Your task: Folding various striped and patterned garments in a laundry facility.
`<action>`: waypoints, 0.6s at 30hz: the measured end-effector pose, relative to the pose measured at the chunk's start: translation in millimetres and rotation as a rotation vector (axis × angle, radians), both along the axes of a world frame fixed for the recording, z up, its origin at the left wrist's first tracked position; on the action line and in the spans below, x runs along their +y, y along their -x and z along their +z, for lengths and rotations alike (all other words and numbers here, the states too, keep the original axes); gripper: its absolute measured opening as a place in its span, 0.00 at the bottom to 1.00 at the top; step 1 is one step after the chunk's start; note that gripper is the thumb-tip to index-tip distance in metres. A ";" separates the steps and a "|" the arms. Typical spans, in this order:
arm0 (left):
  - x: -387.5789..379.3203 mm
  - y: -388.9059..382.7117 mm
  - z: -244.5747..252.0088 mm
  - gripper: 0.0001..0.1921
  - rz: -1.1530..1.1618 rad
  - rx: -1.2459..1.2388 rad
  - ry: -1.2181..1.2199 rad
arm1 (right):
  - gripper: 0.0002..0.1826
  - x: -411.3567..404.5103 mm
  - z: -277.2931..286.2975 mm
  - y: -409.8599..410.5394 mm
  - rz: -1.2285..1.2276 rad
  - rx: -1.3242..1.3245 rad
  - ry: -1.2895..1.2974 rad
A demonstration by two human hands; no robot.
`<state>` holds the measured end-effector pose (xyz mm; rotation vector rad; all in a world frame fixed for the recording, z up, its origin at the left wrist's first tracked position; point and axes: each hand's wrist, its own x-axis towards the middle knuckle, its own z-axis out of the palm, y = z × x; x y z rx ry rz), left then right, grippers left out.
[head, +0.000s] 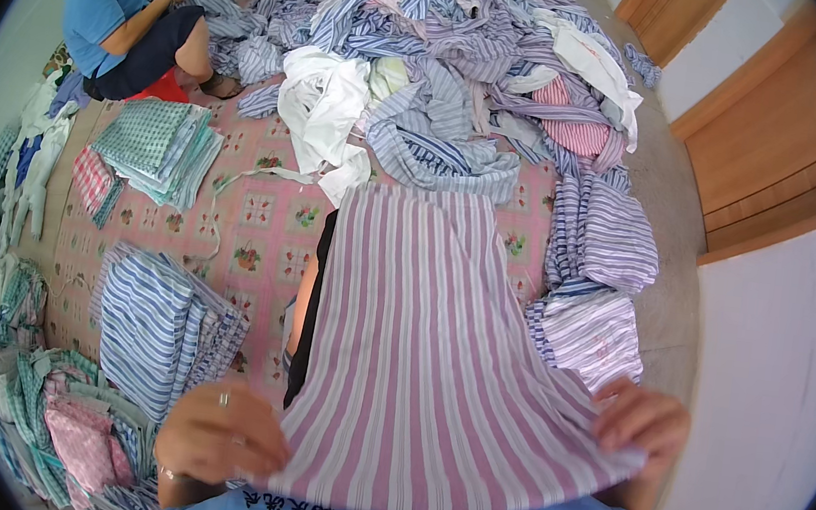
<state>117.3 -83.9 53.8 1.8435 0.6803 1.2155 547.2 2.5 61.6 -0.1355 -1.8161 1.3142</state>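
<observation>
A purple-and-white striped cloth (413, 346) is spread over my lap, its near edge drawn taut between my two hands. My left hand (226, 431), with a ring on one finger, grips the near left corner. At the near right corner my right hand (641, 425) pinches the fabric between thumb and fingers. The cloth hides most of my legs; a strip of black clothing (310, 319) shows along its left side. Blue-and-white striped folded cloths (150, 331) lie stacked to the left of my lap.
Ahead rises a large heap of tangled striped fabric (462, 42). Folded striped stacks (607, 232) stand at the right, green checked ones (142, 138) at the left. More folded cloth (85, 437) piles up near left. Another person (118, 18) sits far left, handling cloth. A patterned pink mat (253, 226) covers the floor.
</observation>
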 end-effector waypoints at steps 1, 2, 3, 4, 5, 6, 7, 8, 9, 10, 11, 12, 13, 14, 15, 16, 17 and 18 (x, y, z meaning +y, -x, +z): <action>3.0 -3.2 -2.7 0.04 0.071 -0.052 0.043 | 0.07 -0.6 -6.2 5.8 -0.128 0.021 0.116; 13.5 -1.6 -11.5 0.04 0.238 0.132 0.004 | 0.08 6.5 -12.9 11.5 -0.291 -0.039 0.136; 32.1 -4.7 -26.5 0.05 0.456 0.176 0.105 | 0.11 25.8 -18.1 13.8 -0.488 -0.307 0.079; 59.0 -9.3 -42.1 0.06 0.668 0.222 0.206 | 0.14 51.5 -30.1 18.6 -0.612 -0.445 0.203; 94.8 -7.2 -53.6 0.08 0.681 0.225 0.449 | 0.15 74.9 -38.8 35.7 -0.722 -0.399 0.291; 132.6 -12.0 -62.3 0.11 0.709 0.128 0.359 | 0.19 101.5 -48.7 47.0 -0.782 -0.570 0.314; 162.2 -19.7 -80.5 0.13 0.724 0.028 0.271 | 0.22 120.1 -65.9 53.7 -0.846 -0.745 0.341; 172.4 -19.2 -104.1 0.13 0.716 0.031 0.257 | 0.28 121.2 -88.4 59.3 -0.925 -0.869 0.045; 179.1 -12.0 -129.7 0.15 0.802 0.122 0.300 | 0.35 116.5 -106.3 68.1 -0.988 -0.980 -0.262; 185.0 -8.6 -152.9 0.17 0.875 0.213 0.353 | 0.39 104.3 -117.0 78.4 -0.894 -0.994 -0.315; 187.5 -10.1 -172.4 0.17 0.860 0.219 0.348 | 0.44 91.2 -129.0 88.8 -0.799 -1.006 -0.362; 185.3 -12.4 -190.8 0.19 0.885 0.302 0.318 | 0.45 70.6 -135.9 98.8 -0.687 -1.037 -0.341; 184.4 -15.5 -200.8 0.20 0.903 0.382 0.283 | 0.46 53.2 -140.0 106.7 -0.579 -1.063 -0.318; 184.5 -17.0 -205.1 0.21 0.853 0.305 0.374 | 0.45 40.9 -147.5 111.8 -0.517 -1.098 -0.411; 184.1 -18.2 -209.4 0.22 0.804 0.230 0.469 | 0.45 36.1 -155.3 115.4 -0.450 -1.131 -0.503; 183.7 -23.0 -210.3 0.22 0.806 0.196 0.540 | 0.45 40.8 -163.0 115.2 -0.486 -1.147 -0.466; 184.4 -28.7 -205.5 0.22 0.801 0.164 0.612 | 0.42 48.1 -170.5 113.2 -0.517 -1.097 -0.498; 186.7 -34.8 -199.4 0.21 0.791 0.120 0.634 | 0.39 54.9 -179.0 109.6 -0.546 -1.047 -0.533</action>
